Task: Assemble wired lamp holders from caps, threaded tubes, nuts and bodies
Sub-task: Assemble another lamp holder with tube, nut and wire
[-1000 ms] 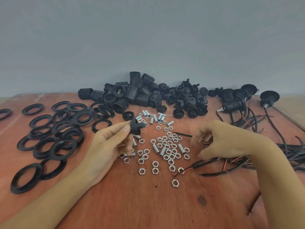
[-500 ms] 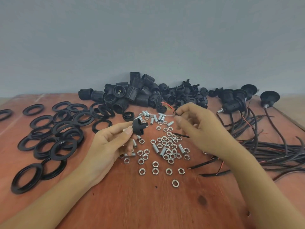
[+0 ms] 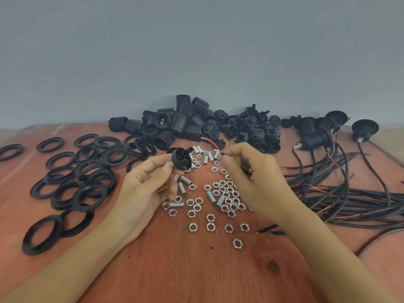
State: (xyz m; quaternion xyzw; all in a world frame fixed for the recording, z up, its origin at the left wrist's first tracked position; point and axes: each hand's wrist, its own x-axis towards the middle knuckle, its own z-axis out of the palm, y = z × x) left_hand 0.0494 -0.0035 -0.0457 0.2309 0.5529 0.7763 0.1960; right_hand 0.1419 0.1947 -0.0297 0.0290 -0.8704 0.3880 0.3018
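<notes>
Head view: left fingers (image 3: pixel 160 166) clamp cap (image 3: pixel 181 159); right fingers (image 3: pixel 232 152) pinch wire (image 3: pixel 209 142), rest of it hidden.

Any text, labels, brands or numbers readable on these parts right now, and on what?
No readable text.
A pale mark inside one black lamp body in the back pile is too small to read.
The cap held by the left hand shows no print, nor do the nuts or rings.

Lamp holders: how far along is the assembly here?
Done: a few wired holders lie at far right. In hand: the left hand holds a cap, the right hand pinches a red wire end beside it. Left: piles of bodies, nuts, tubes and loose wires.
</notes>
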